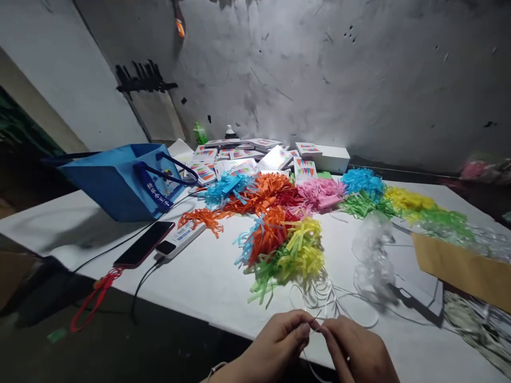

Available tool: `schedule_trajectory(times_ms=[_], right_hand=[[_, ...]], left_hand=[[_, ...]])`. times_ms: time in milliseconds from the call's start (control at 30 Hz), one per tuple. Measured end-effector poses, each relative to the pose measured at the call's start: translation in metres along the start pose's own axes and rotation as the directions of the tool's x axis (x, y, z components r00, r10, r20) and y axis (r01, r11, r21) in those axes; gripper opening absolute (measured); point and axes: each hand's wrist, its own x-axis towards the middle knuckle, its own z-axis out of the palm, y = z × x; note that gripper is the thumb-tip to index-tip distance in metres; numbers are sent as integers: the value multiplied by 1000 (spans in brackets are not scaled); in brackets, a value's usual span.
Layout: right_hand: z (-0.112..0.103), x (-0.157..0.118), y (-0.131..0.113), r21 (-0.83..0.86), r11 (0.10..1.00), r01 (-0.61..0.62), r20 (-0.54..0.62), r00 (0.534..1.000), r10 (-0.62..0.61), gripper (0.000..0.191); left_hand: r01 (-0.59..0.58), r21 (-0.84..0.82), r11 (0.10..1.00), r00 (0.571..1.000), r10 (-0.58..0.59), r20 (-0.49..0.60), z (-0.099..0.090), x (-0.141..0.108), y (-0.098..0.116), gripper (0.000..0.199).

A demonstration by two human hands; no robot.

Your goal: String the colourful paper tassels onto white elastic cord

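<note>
white string [326, 298]: thin, smooth-looking, lies in loose tangled loops on white tabletop [215, 287] near the front edge, just beyond the hands; one strand trails r toward the clear plastic wrap [373, 255], another hangs down below the fingers. multicolor tassel pile [279, 247] sits right behind the loops, mid-table: fringed thin strips, orange on top, yellow on r, green at front, lt blue on l, ends splayed + messy.

l hand [279, 338]: mostly closed, thumb + index pinched on string, other fingers curled under. r hand [357, 343]: same, thumb + index tips pinched on string, rest folded in, partly hidden. fingertips of both almost meet; tiny bit btwn them too small to id.

behind: row of more tassels [279, 191], then printed packs [275, 158] heaped by wall. far l: blue gift bag [115, 183], phone [144, 244] + white power bank [181, 239] w/ cable.
</note>
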Motion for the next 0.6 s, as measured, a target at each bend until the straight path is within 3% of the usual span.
schedule_trajectory(times_ms=[200,467,600], right_hand=[[-23,-10,-1,103,993,-56,-112,991,68,15],[-29,-13,-5,208,971,-118,-148,977,151,11],[-29,-16,-3,289,937,-197,-80,970,229,12]], left_hand=[[38,91,995,997,-43,60,11,-12,2,51],[69,-44,997,979,-59,193,15,-19,-6,42],[87,-130,988,974,-57,220,15,-21,-9,43]])
